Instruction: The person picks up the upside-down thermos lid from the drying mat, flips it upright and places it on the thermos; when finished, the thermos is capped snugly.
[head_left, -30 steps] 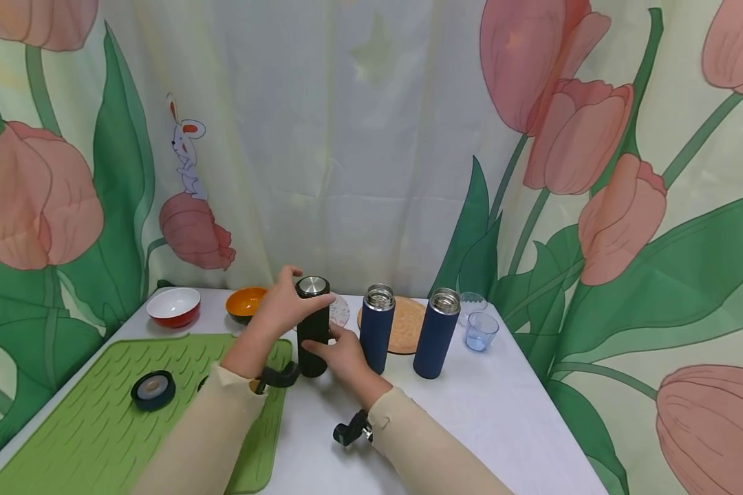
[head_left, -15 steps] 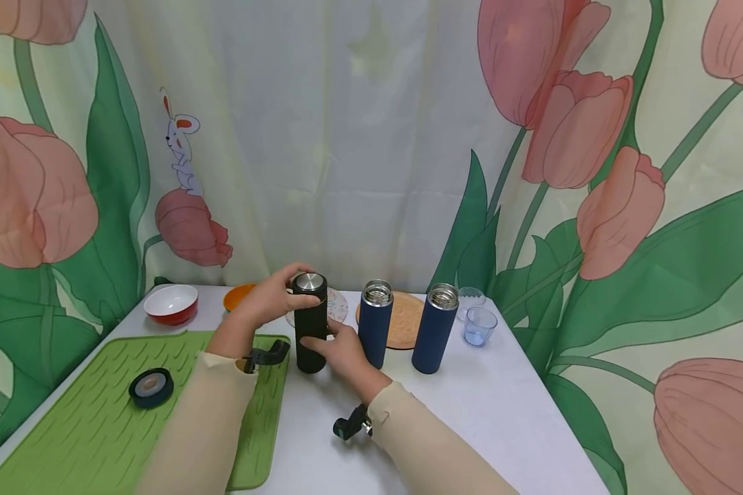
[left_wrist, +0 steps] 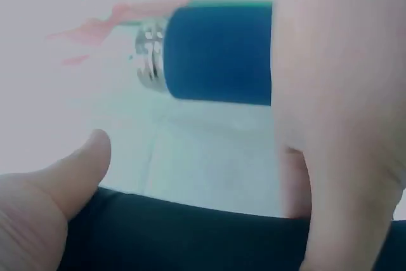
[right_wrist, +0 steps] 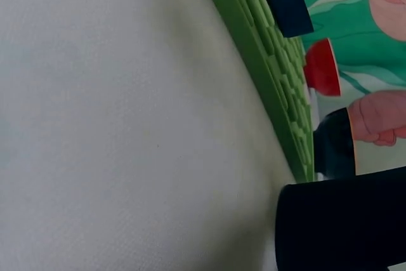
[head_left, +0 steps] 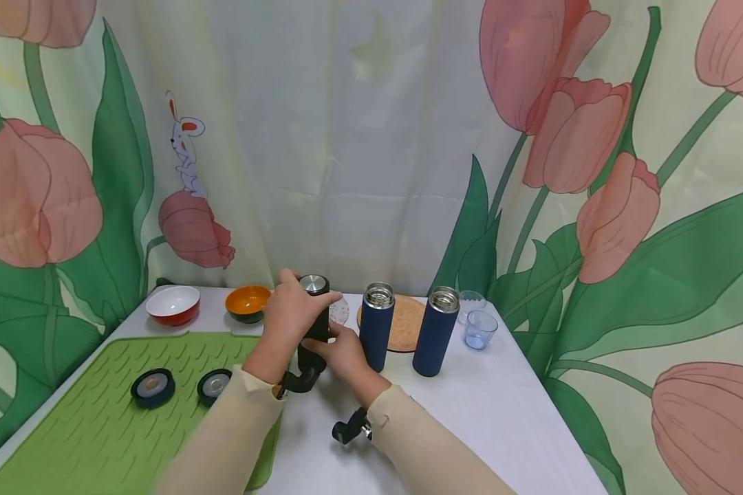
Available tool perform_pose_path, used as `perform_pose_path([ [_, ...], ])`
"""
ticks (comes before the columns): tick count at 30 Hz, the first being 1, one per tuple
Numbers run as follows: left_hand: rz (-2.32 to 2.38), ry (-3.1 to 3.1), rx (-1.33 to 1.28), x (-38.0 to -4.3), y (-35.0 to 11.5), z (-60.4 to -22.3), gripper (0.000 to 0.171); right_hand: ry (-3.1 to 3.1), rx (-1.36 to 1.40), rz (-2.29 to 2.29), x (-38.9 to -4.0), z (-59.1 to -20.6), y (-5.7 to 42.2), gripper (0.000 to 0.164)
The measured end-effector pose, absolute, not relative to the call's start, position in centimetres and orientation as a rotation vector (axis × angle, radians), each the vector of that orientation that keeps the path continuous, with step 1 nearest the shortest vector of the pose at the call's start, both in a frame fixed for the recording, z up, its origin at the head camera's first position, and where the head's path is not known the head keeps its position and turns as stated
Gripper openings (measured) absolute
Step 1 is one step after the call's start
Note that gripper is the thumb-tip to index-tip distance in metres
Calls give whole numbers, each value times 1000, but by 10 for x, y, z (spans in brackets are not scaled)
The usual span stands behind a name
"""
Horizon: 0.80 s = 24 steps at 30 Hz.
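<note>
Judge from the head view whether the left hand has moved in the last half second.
Yes, the left hand has moved to the right against the green mat; the second dark lid, hidden then, now mostly shows.

A black cylinder (right_wrist: 342,221) fills the lower right, with a dark bowl (right_wrist: 336,144), red bowl (right_wrist: 324,68) and ridged green mat (right_wrist: 248,65) bearing a dark cap (right_wrist: 290,4) beyond.

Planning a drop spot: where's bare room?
Free: white table on the near side of the right blue bottle, right of the right sleeve; green mat on the near side of the left lid.
Crowded: around the black bottle, gripped by left hand and right hand; back right, where round board and glasses sit close.
</note>
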<state>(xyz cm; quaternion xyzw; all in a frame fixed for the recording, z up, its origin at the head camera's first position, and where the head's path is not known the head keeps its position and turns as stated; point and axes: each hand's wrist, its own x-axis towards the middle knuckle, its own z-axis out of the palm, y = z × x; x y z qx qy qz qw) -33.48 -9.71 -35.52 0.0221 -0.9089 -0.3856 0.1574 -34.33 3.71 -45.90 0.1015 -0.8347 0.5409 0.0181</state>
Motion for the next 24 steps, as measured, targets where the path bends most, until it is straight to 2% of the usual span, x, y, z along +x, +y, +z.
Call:
perform_pose_path([
  [3, -1052, -2588, 23, -335, -99, -355, 85, -2601, 306, 1661, -343, -458, 35, 49],
  [11, -1308, -2723, -490, -355, -142, -345, 64, -2586, 322, 1631, -341, -455, 34, 56],
  [19, -1444, -2769, -730, -370, -163, -346, 65, -2600, 307, 1640, -341, -457, 33, 60],
  [21, -1432, -2776, -731, -367, -159, -344, 66, -2597, 301, 1643, -341, -458, 33, 59],
  [24, -1344, -2790, -550, -357, -146, -339, 79, -2587, 308, 1645, -341, -458, 34, 56],
])
